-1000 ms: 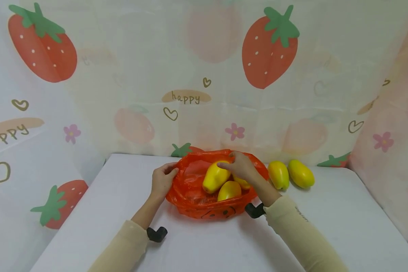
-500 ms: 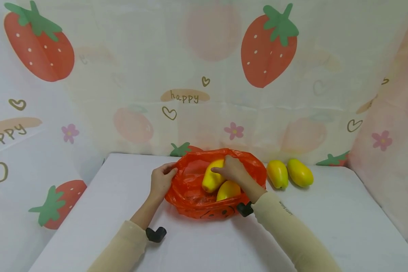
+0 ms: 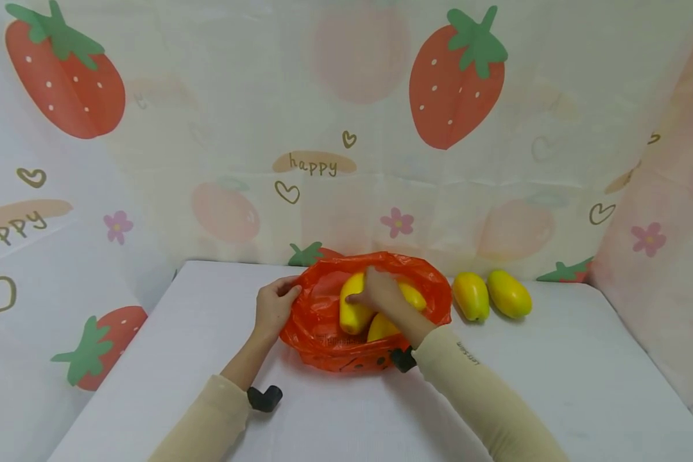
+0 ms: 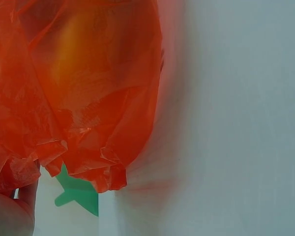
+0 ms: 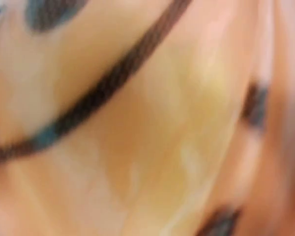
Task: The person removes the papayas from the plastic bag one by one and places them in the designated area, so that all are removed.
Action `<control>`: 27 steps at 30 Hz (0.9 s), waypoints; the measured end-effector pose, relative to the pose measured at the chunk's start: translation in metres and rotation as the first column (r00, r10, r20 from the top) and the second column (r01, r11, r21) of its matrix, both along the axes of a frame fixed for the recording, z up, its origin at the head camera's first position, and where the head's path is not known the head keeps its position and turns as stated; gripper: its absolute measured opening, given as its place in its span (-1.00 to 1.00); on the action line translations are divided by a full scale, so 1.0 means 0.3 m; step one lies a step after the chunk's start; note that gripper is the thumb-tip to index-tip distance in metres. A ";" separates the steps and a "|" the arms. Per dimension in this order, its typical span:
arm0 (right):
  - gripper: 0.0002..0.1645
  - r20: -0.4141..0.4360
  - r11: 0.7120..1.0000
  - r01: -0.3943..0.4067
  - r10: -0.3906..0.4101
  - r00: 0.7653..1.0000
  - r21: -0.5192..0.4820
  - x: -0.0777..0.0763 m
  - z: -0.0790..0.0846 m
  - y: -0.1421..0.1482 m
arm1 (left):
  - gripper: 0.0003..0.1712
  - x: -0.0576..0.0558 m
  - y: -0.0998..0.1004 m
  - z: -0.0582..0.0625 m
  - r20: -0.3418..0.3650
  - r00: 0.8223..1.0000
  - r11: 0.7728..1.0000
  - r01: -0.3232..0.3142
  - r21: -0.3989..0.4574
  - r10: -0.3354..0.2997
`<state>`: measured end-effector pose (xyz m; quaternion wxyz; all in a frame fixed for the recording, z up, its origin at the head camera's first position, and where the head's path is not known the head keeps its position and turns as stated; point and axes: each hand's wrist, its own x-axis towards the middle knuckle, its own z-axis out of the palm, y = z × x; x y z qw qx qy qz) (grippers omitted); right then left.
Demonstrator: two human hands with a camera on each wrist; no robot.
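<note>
A red plastic bag lies mouth-up on the white table, its rim spread wide. My left hand pinches the bag's left rim; the left wrist view shows that hand at the crumpled edge of the bag. Reaching inside, my right hand grips a yellow mango, thumb over its top and the fingers hidden behind it. Two more mangoes sit in the bag: one at the front, partly covered by the wrist, and one to the right. The right wrist view is blurred, close against the bag's side.
Two yellow mangoes lie on the table right of the bag, one beside it and one farther right. A printed cloth backdrop rises behind the table. Each wrist carries a black camera mount.
My right hand has moved left and deeper into the bag, taking hold of the left mango, which has turned more upright and shifted slightly left. The left hand keeps its hold on the rim.
</note>
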<state>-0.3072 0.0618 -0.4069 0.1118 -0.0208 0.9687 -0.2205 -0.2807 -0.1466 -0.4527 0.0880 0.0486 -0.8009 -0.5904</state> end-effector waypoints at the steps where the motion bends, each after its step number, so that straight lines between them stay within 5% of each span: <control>1: -0.12 -0.002 1.000 -0.006 0.006 1.000 -0.005 0.003 0.001 -0.006 | -0.67 0.000 0.000 -0.001 -0.001 1.000 1.000 0.000 -0.001 0.000; 16: 0.07 0.120 0.981 -0.029 0.053 0.991 -0.194 0.039 -0.038 -0.073 | -0.68 0.004 0.000 0.003 -0.018 1.000 1.000 -0.005 0.010 0.005; 27: 0.02 0.149 0.977 -0.050 0.082 0.985 -0.209 0.056 -0.030 -0.092 | -0.68 0.006 0.001 0.002 -0.022 1.000 1.000 -0.004 0.003 0.005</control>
